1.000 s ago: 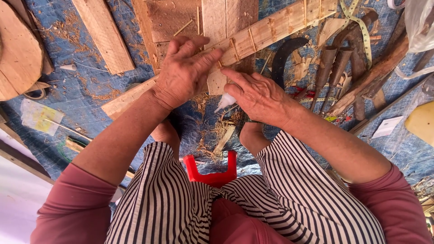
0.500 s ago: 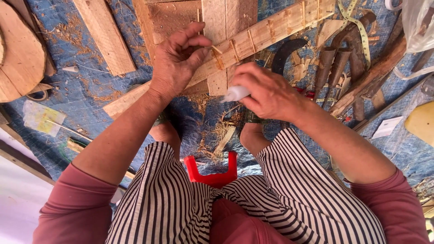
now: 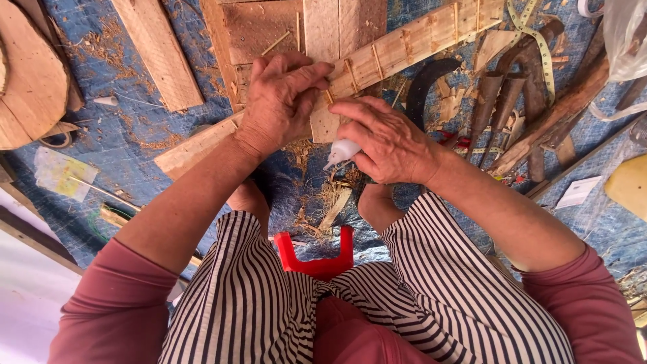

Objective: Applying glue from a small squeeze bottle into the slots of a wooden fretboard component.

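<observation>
A long pale wooden strip with several thin sticks set across it lies slanted over a flat board on the blue tarp. My left hand presses down on the strip, its fingertips pinched at one of the small sticks. My right hand is just to the right and a little nearer me, closed around a small white squeeze bottle whose nozzle points down and left. I sit on a red stool with my striped trousers spread to both sides.
Loose planks and a round wooden slab lie at the left. Dark metal tools, a curved blade and a yellow-green measuring tape sit at the right. Wood shavings litter the blue tarp.
My right hand has drawn back from the strip with the white bottle, lowering it toward me. My left hand has stayed on the strip, fingers shifting at a small stick.
</observation>
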